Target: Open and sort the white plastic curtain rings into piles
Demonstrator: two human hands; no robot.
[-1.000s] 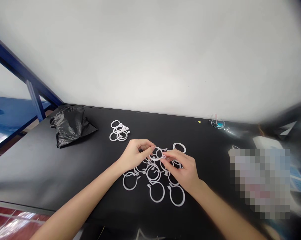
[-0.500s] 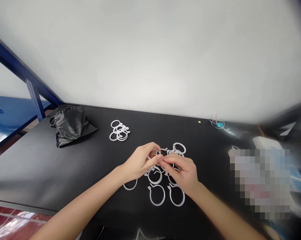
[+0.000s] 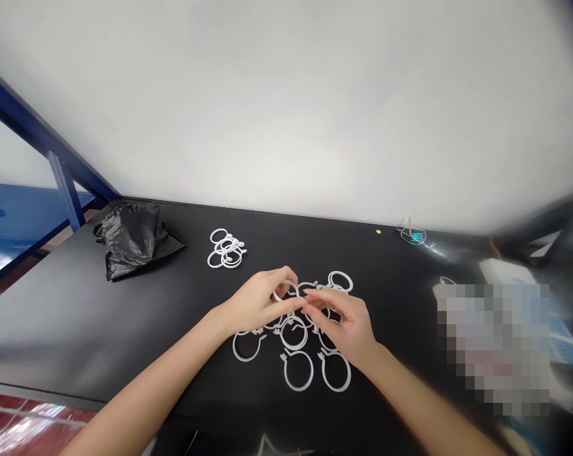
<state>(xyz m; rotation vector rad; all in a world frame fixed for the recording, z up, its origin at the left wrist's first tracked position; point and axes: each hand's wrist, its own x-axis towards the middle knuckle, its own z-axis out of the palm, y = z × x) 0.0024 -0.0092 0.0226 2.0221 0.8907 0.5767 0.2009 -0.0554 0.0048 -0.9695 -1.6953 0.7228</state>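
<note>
A white plastic snap ring (image 3: 277,290) sits in my left hand (image 3: 262,297), its arc showing between the curled fingers and the thumb. At the ring's right end, the thumb and index finger of my right hand (image 3: 346,316) meet my left thumb; the exact contact is partly hidden. Under and around both hands lie several more white rings, some with their clasps apart, such as the ring at the near side (image 3: 298,371), the ring to its right (image 3: 336,372) and the ring at the left (image 3: 246,348).
A small pile of white rings (image 3: 227,249) lies farther back on the black table (image 3: 172,329). Beyond it to the left is a crumpled black plastic bag (image 3: 133,240). Eyeglasses (image 3: 414,235) rest near the wall, and a blurred, pixelated package (image 3: 495,348) is at the right.
My left hand has shifted slightly left and turned, so more of the ring shows. My right fingers have parted a little, and the ring at the left is less covered.
</note>
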